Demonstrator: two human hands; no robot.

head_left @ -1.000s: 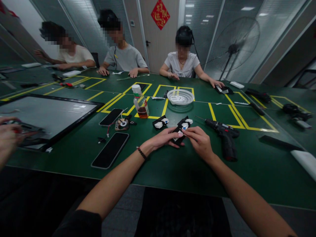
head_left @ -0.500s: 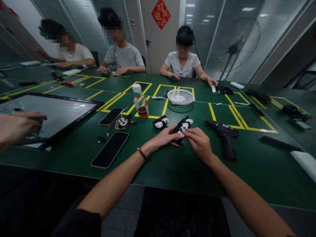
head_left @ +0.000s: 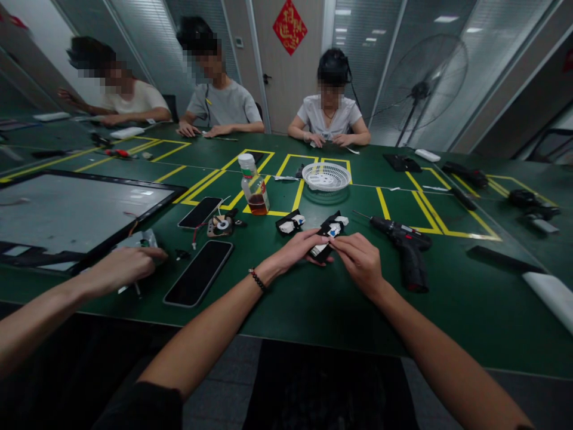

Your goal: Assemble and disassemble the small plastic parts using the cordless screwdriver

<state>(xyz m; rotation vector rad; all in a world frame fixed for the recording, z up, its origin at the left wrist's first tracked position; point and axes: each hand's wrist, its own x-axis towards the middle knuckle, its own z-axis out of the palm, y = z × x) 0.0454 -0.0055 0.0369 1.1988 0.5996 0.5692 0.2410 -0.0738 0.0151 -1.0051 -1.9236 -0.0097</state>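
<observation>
On a green table [head_left: 313,310], the person's left hand [head_left: 299,248] and right hand [head_left: 362,261] meet at the centre. The fingertips of both are pinched together on a small black part with white pieces [head_left: 332,229], held low at the tabletop. From that part, a similar black piece [head_left: 290,223] lies near at 9 o'clock, a bottle [head_left: 253,192] at 10, a white basket [head_left: 326,175] at 12, a cordless drill [head_left: 405,248] at 3 just beside the right hand, and a dark phone [head_left: 199,273] at 8, with a co-worker's hand [head_left: 128,267] beyond it.
</observation>
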